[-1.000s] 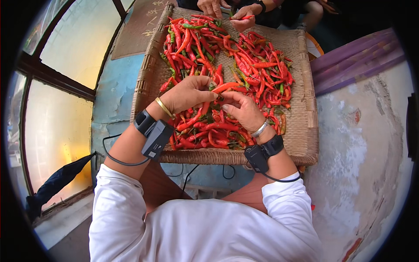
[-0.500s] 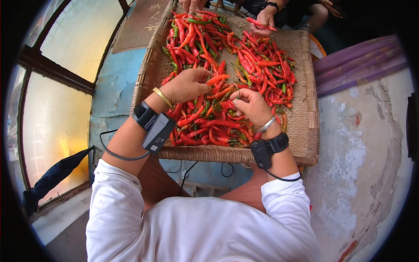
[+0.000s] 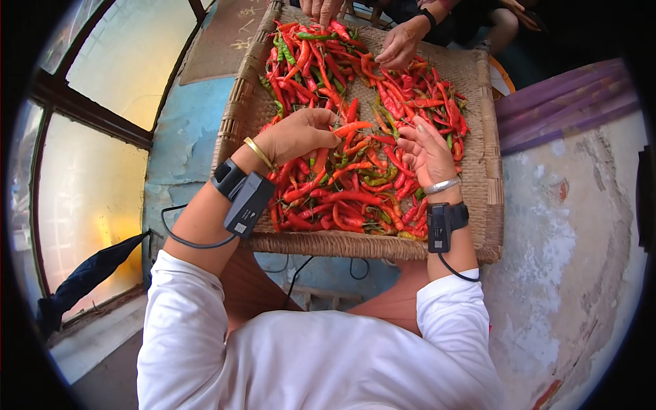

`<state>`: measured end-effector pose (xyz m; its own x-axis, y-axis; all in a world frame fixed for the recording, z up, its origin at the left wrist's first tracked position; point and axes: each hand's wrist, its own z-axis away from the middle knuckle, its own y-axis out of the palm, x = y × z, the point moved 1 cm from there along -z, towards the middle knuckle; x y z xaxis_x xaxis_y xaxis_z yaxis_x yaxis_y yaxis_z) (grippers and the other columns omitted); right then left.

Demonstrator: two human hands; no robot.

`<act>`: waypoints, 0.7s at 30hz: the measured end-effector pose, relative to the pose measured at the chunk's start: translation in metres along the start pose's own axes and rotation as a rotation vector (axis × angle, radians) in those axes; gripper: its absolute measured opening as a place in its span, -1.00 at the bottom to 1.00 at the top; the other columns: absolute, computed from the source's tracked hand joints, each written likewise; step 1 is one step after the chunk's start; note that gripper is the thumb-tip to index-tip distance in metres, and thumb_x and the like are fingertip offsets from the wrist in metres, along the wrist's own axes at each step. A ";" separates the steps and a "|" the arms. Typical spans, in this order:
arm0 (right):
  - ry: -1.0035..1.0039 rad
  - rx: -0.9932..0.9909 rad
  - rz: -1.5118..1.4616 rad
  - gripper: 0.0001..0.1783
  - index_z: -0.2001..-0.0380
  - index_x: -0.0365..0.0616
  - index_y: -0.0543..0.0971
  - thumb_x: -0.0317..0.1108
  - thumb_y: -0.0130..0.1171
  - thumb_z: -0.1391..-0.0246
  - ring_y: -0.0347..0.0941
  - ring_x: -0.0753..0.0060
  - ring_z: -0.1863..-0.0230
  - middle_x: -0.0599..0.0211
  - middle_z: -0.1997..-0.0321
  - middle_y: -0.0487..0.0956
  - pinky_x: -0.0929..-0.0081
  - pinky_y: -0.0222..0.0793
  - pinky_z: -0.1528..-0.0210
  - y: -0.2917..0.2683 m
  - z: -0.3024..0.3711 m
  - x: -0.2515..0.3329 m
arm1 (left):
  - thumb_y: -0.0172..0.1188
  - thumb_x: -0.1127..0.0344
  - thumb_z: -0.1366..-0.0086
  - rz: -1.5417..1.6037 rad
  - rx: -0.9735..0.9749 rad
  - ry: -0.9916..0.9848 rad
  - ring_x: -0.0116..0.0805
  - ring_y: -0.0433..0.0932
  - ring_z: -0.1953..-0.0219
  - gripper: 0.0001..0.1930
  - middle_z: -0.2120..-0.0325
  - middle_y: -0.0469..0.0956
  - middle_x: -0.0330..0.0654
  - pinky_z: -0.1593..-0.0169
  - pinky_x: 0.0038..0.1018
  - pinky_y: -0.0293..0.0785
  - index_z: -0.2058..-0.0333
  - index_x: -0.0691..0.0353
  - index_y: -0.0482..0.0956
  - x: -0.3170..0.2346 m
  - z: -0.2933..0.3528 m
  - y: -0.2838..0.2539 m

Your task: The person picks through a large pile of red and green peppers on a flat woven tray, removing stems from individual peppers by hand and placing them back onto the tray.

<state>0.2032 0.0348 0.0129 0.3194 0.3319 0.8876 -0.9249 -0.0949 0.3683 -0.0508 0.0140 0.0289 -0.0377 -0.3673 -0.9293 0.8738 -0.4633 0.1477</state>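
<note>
A wide woven wicker tray (image 3: pixel 328 243) lies before me, covered with heaps of red chili peppers and a few green ones. My left hand (image 3: pixel 301 138), with a gold bracelet at the wrist, pinches an orange-red chili pepper (image 3: pixel 353 128) that sticks out to the right from its fingertips. Over the right-hand heap (image 3: pixel 437 102), my right hand (image 3: pixel 430 154) is raised with its fingers loosely spread and nothing visible in them. Between and below my hands lies the near heap of chili peppers (image 3: pixel 342 198), mixed red, orange and green.
Another person's hands reach over the tray's far side: one hand (image 3: pixel 404 44) above the right heap, the other hand (image 3: pixel 320 9) at the far left heap. A framed window (image 3: pixel 96 191) stands at left. Purple cloth (image 3: pixel 567 99) and a worn wall (image 3: pixel 567 225) are at right.
My right hand has opened out of its pinch and moved right. My left hand still holds the chili pepper. The other person's hand has come down left, and its red pepper no longer shows.
</note>
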 end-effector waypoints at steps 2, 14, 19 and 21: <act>0.016 0.181 0.253 -0.56 0.02 -0.24 0.32 -0.29 0.05 -0.03 0.42 0.58 0.23 0.27 0.19 0.47 0.69 0.37 0.35 0.020 0.007 -0.008 | -0.03 0.50 -0.10 0.038 0.035 0.018 -0.47 0.43 0.74 -0.83 0.62 0.42 -0.30 0.62 -0.61 0.37 0.28 0.29 0.36 -0.003 0.002 0.004; -0.085 0.434 0.533 -0.70 0.26 -0.20 0.48 -0.48 0.18 0.17 0.35 0.70 0.47 0.49 0.42 0.44 0.69 0.32 0.37 0.050 0.023 -0.028 | 0.05 0.42 -0.07 0.171 0.135 0.045 -0.64 0.34 0.71 -0.83 0.63 0.42 -0.36 0.62 -0.75 0.27 0.31 0.27 0.38 0.009 -0.003 0.021; -0.071 0.355 0.697 -0.84 0.40 -0.23 0.49 -0.44 0.15 0.13 0.30 0.76 0.50 0.56 0.51 0.42 0.73 0.25 0.45 0.045 0.022 -0.018 | 0.02 0.46 -0.07 -0.014 0.084 -0.036 -0.64 0.34 0.73 -0.86 0.68 0.40 -0.37 0.64 -0.70 0.27 0.34 0.28 0.38 -0.002 0.001 0.021; -0.154 0.364 0.930 -0.87 0.48 -0.27 0.50 -0.42 0.13 0.12 0.25 0.79 0.53 0.56 0.54 0.39 0.73 0.21 0.50 0.041 0.018 -0.015 | 0.00 0.47 -0.08 -0.164 0.094 -0.074 -0.62 0.36 0.75 -0.88 0.72 0.40 -0.36 0.66 -0.68 0.26 0.35 0.29 0.38 -0.001 0.002 0.018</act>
<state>0.1640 0.0089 0.0197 -0.4497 -0.1418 0.8818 -0.7092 -0.5435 -0.4491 -0.0362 0.0048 0.0334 -0.2142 -0.3379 -0.9165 0.8039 -0.5939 0.0311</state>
